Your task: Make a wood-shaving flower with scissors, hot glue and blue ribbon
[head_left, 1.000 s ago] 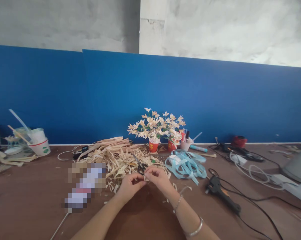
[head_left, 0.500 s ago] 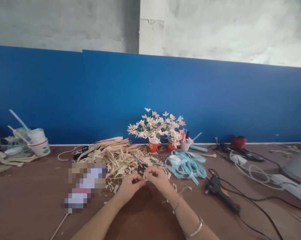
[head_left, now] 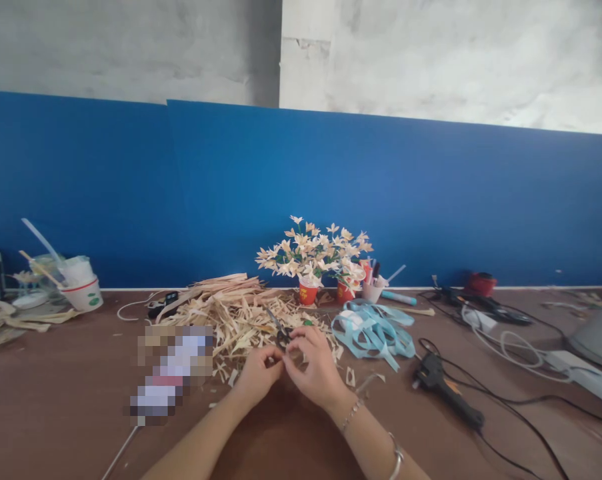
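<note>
My left hand (head_left: 261,375) is closed in a pinch at the front edge of a heap of pale dried husk strips (head_left: 231,320). Its fingertips meet those of my right hand (head_left: 313,365), whose thumb is against the left fingertips while the other fingers arch above. Whatever is between the fingertips is too small to make out. Scissors (head_left: 281,330) with dark handles lie on the heap just beyond my hands, partly hidden by the right fingers. Behind the heap stand pale flowers (head_left: 311,250) in red cups (head_left: 308,293).
Light blue ribbon (head_left: 375,330) lies right of the heap. A black glue gun (head_left: 445,390) with its cable rests at the right, near white cords (head_left: 505,343). At the left are a white cup (head_left: 83,297) and a blurred-out object (head_left: 173,373) on the brown table (head_left: 81,373).
My right hand has shifted slightly left and its fingers have lifted and spread wider above the thumb. My left hand has stayed nearly in place, still pinched.
</note>
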Demonstrator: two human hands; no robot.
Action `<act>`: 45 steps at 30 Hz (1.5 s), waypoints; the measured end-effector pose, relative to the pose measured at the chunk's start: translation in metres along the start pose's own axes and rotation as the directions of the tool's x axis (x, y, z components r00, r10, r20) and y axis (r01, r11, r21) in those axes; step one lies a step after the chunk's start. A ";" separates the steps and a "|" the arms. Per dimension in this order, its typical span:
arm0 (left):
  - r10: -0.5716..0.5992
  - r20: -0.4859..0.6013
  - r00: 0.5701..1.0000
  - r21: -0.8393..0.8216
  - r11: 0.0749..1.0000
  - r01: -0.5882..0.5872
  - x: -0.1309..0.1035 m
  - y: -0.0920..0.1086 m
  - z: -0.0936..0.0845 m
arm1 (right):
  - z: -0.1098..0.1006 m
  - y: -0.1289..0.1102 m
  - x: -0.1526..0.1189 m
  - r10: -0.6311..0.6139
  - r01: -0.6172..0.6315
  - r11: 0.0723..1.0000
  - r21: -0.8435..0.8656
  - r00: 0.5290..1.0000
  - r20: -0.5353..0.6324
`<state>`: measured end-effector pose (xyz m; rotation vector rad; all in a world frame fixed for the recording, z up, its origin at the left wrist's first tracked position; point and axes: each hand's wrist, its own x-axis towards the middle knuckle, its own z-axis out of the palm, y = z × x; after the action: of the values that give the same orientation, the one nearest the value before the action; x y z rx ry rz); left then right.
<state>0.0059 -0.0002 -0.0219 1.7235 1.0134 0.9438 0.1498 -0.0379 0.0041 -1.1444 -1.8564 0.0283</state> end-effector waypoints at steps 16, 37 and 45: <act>0.070 -0.007 0.997 0.020 0.997 -0.070 0.000 -0.002 0.005 | 0.011 -0.001 -0.004 0.000 0.001 1.000 0.012 0.999 -0.052; -0.068 -0.029 0.997 -0.217 0.974 0.061 0.000 -0.002 0.001 | 0.008 0.005 0.001 0.294 -0.277 0.940 0.201 0.954 -0.057; -0.102 -0.031 0.994 -0.295 0.951 0.089 -0.001 0.001 0.002 | 0.008 0.007 0.002 0.354 -0.336 0.894 0.296 0.935 -0.008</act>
<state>0.0073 -0.0014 -0.0219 1.4002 0.9261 1.0198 0.1484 -0.0291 -0.0022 -1.2349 -1.5120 0.4503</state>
